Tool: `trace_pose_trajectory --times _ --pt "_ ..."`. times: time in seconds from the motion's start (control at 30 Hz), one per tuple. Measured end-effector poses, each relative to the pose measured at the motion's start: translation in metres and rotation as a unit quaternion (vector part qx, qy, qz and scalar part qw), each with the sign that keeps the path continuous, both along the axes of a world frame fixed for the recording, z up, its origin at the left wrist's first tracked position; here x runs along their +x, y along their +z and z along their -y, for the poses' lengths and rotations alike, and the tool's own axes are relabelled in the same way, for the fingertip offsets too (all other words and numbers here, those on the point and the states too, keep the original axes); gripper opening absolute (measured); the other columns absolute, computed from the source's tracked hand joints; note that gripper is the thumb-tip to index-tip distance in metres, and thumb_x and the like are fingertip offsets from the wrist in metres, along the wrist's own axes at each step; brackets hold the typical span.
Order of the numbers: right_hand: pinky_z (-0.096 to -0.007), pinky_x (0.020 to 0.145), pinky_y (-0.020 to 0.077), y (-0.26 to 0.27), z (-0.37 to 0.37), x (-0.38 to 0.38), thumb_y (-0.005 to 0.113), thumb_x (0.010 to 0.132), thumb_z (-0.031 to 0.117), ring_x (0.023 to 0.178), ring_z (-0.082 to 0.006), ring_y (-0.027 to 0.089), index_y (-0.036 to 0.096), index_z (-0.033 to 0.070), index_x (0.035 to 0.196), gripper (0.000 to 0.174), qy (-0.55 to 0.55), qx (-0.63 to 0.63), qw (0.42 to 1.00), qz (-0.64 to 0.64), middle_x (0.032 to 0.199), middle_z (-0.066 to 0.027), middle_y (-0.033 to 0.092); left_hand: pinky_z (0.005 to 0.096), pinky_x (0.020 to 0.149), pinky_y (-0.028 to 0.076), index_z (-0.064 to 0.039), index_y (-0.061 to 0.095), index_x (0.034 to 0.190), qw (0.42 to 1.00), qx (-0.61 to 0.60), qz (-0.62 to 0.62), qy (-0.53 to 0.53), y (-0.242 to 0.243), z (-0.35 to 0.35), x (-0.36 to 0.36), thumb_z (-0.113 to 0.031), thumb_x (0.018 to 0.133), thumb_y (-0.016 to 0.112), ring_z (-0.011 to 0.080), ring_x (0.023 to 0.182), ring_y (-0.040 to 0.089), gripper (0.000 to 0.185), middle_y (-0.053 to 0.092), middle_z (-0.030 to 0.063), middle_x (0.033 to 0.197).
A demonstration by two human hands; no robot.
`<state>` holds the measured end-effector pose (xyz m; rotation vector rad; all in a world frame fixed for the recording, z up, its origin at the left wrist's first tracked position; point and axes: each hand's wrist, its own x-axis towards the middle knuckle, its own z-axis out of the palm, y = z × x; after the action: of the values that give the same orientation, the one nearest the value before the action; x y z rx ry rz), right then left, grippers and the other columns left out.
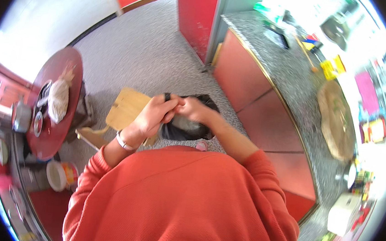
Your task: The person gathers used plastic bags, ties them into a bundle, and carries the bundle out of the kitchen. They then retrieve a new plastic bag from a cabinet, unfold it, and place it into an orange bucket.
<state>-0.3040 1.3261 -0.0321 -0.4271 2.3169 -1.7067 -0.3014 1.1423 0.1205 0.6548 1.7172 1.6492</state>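
Observation:
My left hand (156, 112) and my right hand (194, 109) meet in front of me, their fingers curled and touching. A dark band (167, 97) shows at the fingers of the left hand, and a pale bracelet (124, 142) circles that wrist. Blur and overlapping fingers hide whether anything small lies between the hands. Below them on the floor is a black plastic bag (174, 132), spread open, with something pale inside. Left of the bag is a small wooden chair (128, 108), partly covered by my left forearm.
A speckled countertop (280, 69) runs along the right, bearing a wooden chopping board (334, 122) with green scraps and a yellow packet (333, 68). On the left, a round red table (74, 75) carries a pale filled bag (58, 100). A white bucket (56, 176) stands nearby.

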Motion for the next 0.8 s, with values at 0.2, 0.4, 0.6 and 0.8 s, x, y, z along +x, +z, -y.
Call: trace_pose_trajectory --times 0.2,0.4,0.6,0.8 --pt "-0.0256 0.067 0.0445 0.065 -0.071 -0.05 0.058 0.089 0.024 0.077 -0.0122 0.062 0.063 0.0 0.1 0.027 -0.125 -0.063 0.965 0.222 0.086 -0.0051 0.064 0.0228 0.055 0.037 0.001 0.061 0.099 0.974 -0.015 0.166 0.15 -0.03 -0.06 -0.055 -0.014 0.093 0.048 0.0077 0.061 0.046 0.021 0.053 0.0005 0.076" --pt "-0.0248 0.073 0.0434 0.053 -0.083 -0.126 0.052 0.094 0.024 0.086 -0.013 0.063 0.063 0.001 0.107 0.029 -0.116 -0.171 0.955 0.214 0.096 -0.0064 0.066 0.0252 0.061 0.043 0.001 0.063 0.1 0.965 -0.032 0.13 0.227 -0.06 -0.069 -0.121 -0.016 0.091 0.051 0.0101 0.066 0.053 0.022 0.058 0.0021 0.081" --pt "-0.0273 0.091 0.0411 0.069 -0.057 -0.227 0.051 0.093 0.05 0.109 -0.0151 0.053 0.051 -0.001 0.129 0.062 -0.006 -0.212 0.948 0.237 0.121 -0.0103 0.058 0.0282 0.077 0.048 -0.001 0.061 0.113 0.956 -0.006 0.14 0.257 -0.078 -0.056 -0.211 -0.02 0.092 0.052 0.0128 0.083 0.059 0.03 0.064 0.0052 0.097" --pt "-0.0313 0.109 0.0242 0.078 -0.024 -0.345 0.05 0.092 0.053 0.13 -0.0189 0.035 0.039 -0.003 0.138 0.074 0.117 -0.171 0.94 0.27 0.141 -0.0122 0.041 0.0293 0.085 0.045 0.006 0.055 0.115 0.924 0.046 0.206 0.32 -0.078 -0.042 -0.313 -0.017 0.087 0.059 0.0165 0.097 0.056 0.037 0.06 0.0107 0.105"
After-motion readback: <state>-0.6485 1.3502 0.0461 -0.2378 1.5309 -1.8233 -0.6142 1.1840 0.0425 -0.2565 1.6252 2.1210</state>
